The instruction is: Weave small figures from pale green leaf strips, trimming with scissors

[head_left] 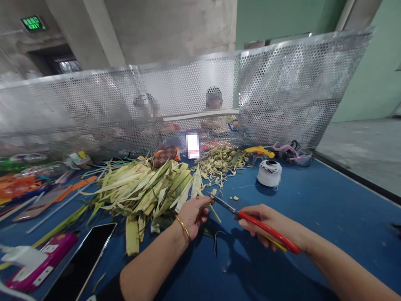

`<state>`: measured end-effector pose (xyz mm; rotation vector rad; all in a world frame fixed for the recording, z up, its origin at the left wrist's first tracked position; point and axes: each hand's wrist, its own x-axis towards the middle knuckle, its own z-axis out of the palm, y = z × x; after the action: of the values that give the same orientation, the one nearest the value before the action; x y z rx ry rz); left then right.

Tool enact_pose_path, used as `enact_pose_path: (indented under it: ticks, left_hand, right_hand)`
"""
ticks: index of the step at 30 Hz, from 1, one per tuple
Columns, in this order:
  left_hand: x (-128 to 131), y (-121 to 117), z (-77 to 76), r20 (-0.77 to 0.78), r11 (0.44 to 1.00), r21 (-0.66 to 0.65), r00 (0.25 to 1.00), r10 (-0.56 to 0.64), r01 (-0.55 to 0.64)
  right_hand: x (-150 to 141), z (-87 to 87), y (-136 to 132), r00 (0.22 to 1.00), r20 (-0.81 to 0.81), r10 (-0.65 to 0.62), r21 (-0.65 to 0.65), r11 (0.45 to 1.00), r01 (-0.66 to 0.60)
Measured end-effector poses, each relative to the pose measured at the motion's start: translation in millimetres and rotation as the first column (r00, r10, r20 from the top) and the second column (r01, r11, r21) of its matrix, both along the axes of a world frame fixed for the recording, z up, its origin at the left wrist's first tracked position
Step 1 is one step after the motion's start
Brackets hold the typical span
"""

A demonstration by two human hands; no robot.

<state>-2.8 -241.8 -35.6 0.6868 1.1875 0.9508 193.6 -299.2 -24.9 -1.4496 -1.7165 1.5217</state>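
My left hand [193,215] is closed in a pinch on a pale palm leaf strip [210,200], held just above the blue table [328,209]. My right hand [269,223] grips red-handled scissors [266,229]; their blades [222,203] point left and meet the strip at my left fingertips. A big pile of green and cream palm leaves [140,188] lies just left of my left hand. A gold bangle [183,227] sits on my left wrist.
A heap of short leaf offcuts [219,163] and a white thread spool [269,172] lie beyond my hands. A yellow glue gun [260,150] rests by the perforated metal screen [282,92], with people behind it. A phone [84,259] and a pink case [40,263] lie near left.
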Motion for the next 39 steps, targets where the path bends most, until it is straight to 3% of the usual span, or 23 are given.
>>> enact_pose_path:
  ticks: [10, 18, 26, 33, 36, 39]
  left_hand:
    - [2, 0, -4.2, 0.011, 0.997, 0.048, 0.998, 0.058, -0.059]
    - [2, 1, -5.2, 0.029, 0.994, 0.054, 0.995, 0.095, -0.096]
    - [2, 3, -5.4, 0.052, 0.993, 0.050, 0.993, 0.109, -0.112]
    - [-2, 1, 2.9, 0.139, 0.997, -0.057, 0.989, 0.054, -0.046]
    - [-2, 0, 2.9, 0.140, 0.999, -0.028, 0.990, -0.015, 0.019]
    - [-1, -3, 1.5, 0.110, 0.994, 0.057, 0.989, -0.103, 0.098]
  right_hand:
    - [-9, -1.0, 0, 0.999, 0.012, -0.042, 0.045, 0.998, 0.041]
    - [-11, -7.1, 1, 0.994, 0.091, -0.064, 0.201, 0.979, 0.045]
    - [-14, -15.8, 4, 0.983, 0.125, -0.137, 0.248, 0.963, 0.103]
    - [-8, -9.7, 9, 0.915, -0.138, -0.380, 0.152, 0.905, 0.398]
    - [-5, -2.5, 5, 0.921, -0.216, -0.326, 0.161, 0.918, 0.363]
    - [2, 3.8, 2, 0.960, -0.142, -0.243, 0.152, 0.953, 0.263]
